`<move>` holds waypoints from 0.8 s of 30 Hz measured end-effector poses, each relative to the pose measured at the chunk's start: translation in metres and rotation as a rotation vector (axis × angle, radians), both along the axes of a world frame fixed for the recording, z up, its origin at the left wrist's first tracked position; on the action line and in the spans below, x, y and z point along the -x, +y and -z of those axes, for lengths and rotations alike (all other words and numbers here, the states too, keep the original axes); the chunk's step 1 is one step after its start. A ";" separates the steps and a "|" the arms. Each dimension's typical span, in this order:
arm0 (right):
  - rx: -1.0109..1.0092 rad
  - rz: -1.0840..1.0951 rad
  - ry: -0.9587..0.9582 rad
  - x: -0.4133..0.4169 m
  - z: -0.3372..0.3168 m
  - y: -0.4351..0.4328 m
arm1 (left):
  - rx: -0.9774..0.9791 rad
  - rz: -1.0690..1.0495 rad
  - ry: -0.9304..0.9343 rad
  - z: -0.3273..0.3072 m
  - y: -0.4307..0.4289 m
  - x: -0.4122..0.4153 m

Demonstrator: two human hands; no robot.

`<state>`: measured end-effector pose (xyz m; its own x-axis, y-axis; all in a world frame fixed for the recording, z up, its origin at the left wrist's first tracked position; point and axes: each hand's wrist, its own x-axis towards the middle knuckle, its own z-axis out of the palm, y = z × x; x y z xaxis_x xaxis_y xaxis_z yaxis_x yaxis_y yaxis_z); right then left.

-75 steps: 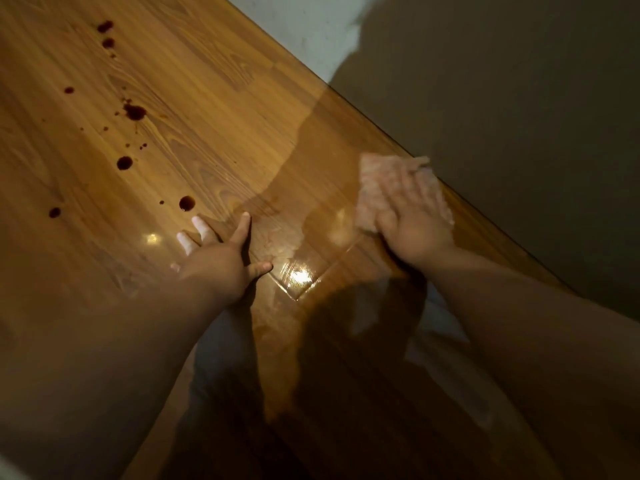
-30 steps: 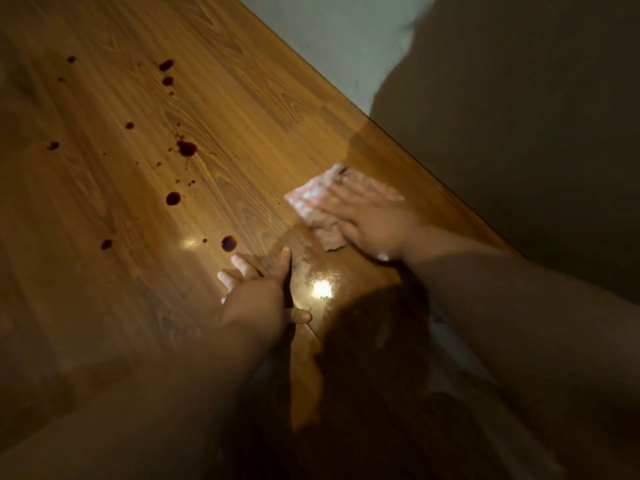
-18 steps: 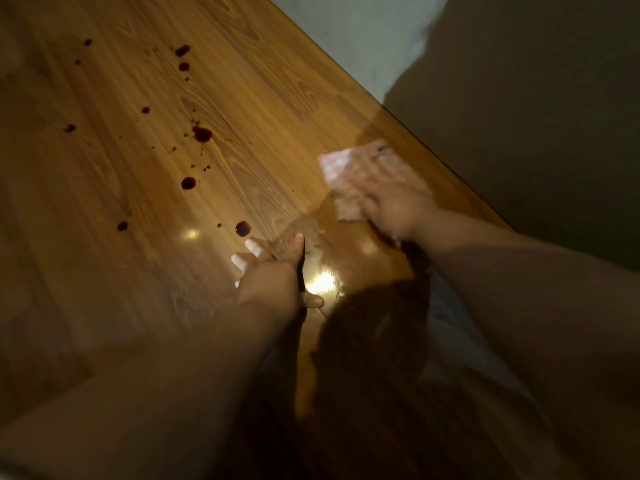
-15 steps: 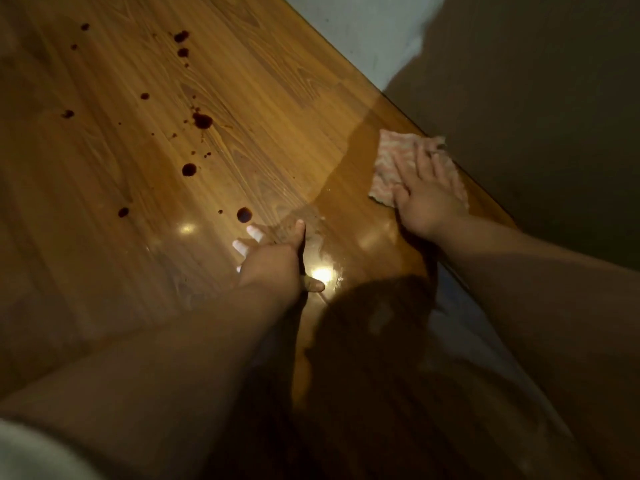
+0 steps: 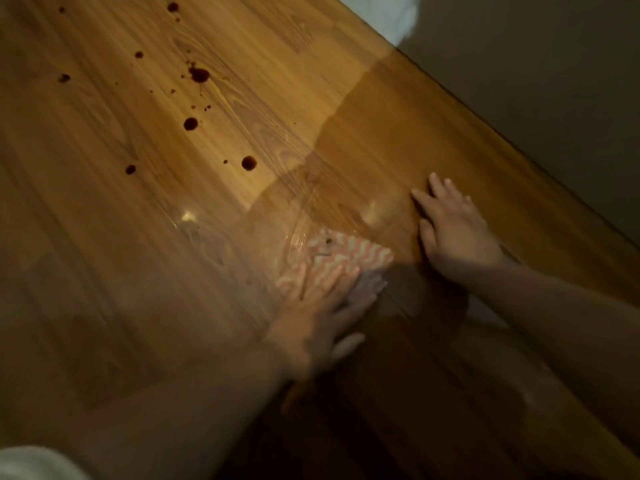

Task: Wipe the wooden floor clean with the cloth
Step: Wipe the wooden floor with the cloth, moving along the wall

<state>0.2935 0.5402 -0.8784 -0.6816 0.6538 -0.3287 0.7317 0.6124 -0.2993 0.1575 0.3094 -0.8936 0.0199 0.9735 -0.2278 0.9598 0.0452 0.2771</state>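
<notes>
L hand (image 5: 313,323) flat, fingers on cloth (image 5: 353,254); R hand (image 5: 457,233) spread on floor (image 5: 104,237) just beside.

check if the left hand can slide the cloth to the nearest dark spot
Probably yes: the left hand lies flat on the cloth, and only bare wooden floor separates it from the nearest dark spot.

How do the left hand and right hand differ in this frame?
The left hand presses straight fingers on the patterned cloth; the right hand lies on bare wooden floor, off the cloth. The left hand looks blurred, the right hand sharp. The right hand is nearer the wall than the left hand. Both are palm down, fingers straight.
</notes>
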 end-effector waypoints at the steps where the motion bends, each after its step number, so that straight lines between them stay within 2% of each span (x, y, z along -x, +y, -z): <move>1: -0.035 0.002 -0.016 0.004 0.003 0.002 | -0.029 0.092 0.053 0.006 -0.002 -0.004; 3: -0.080 0.021 -0.008 0.020 0.010 -0.002 | -0.110 0.174 0.113 0.012 -0.002 0.018; 4: -0.089 0.053 -0.002 0.029 0.012 -0.003 | -0.133 0.146 0.130 0.012 0.001 0.036; 5: -0.088 0.100 0.003 0.041 0.015 -0.004 | -0.139 0.008 0.101 0.008 0.005 0.058; 8: -0.048 0.292 -0.002 0.071 0.019 -0.010 | -0.201 -0.792 -0.008 -0.005 0.017 0.124; 9: -0.044 0.338 -0.004 0.078 0.020 -0.012 | -0.195 -0.928 0.019 -0.006 0.021 0.128; 10: -0.055 0.365 -0.011 0.083 0.022 -0.014 | -0.198 -0.917 0.044 -0.004 0.023 0.122; 11: -0.076 0.375 -0.019 0.086 0.023 -0.016 | -0.207 -0.801 0.041 -0.003 0.026 0.108; 15: -0.118 0.387 -0.073 0.089 0.026 -0.017 | -0.128 -0.029 -0.065 0.004 0.008 0.037; 17: -0.109 0.388 -0.110 0.091 0.026 -0.016 | -0.115 0.148 0.003 0.009 0.007 0.054; 18: -0.107 0.389 -0.131 0.092 0.026 -0.015 | -0.129 0.131 0.098 0.012 0.011 0.071; 19: -0.105 0.389 -0.145 0.094 0.026 -0.014 | -0.142 0.004 0.178 0.015 0.016 0.091; 22: -0.102 0.401 -0.140 0.095 0.026 -0.013 | -0.089 -0.687 0.188 0.012 0.036 0.149; 23: -0.100 0.405 -0.133 0.094 0.026 -0.013 | -0.066 -0.813 0.178 0.009 0.044 0.152; 24: -0.096 0.404 -0.125 0.095 0.025 -0.014 | -0.060 -0.805 0.196 0.008 0.047 0.147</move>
